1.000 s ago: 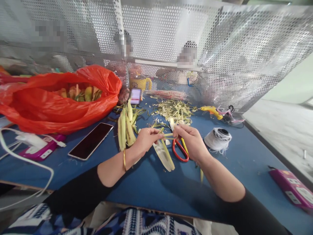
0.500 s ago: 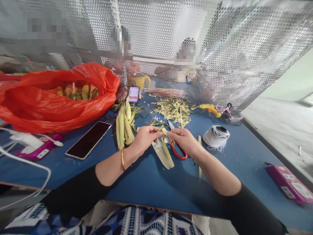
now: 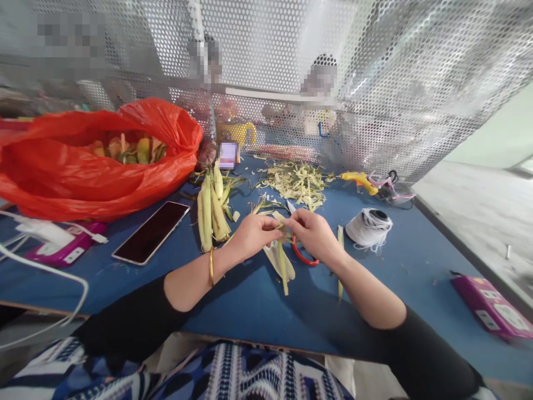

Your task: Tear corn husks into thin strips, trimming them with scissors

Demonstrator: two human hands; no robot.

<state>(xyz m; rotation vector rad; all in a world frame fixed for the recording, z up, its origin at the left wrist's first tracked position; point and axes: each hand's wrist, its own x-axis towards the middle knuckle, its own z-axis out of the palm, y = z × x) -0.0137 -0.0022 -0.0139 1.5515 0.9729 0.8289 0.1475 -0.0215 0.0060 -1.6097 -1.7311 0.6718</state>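
My left hand (image 3: 260,234) is closed in a pinch on a pale green corn husk strip (image 3: 283,272), whose lower end hangs toward me. My right hand (image 3: 313,233) pinches the same strip close by, the fingertips of both hands almost meeting. Under them a wide husk piece (image 3: 275,260) lies on the blue table. Scissors with red handles (image 3: 303,256) rest partly hidden beneath my right hand, the blade tip showing beyond it. Left of my hands lie several husk-covered corn ears (image 3: 211,214). A narrow husk strip (image 3: 340,261) lies beside my right wrist.
Husk scraps (image 3: 297,183) are heaped beyond my hands. A white thread spool (image 3: 368,228) and a yellow glue gun (image 3: 360,180) sit right. Left are a phone (image 3: 152,232), a red plastic bag (image 3: 100,191) and a purple power strip (image 3: 70,247). A perforated screen (image 3: 275,50) stands behind.
The strip's free end has swung down and now hangs in front of the wide husk piece. Both hands stay close together, still pinching. The view has shifted slightly.
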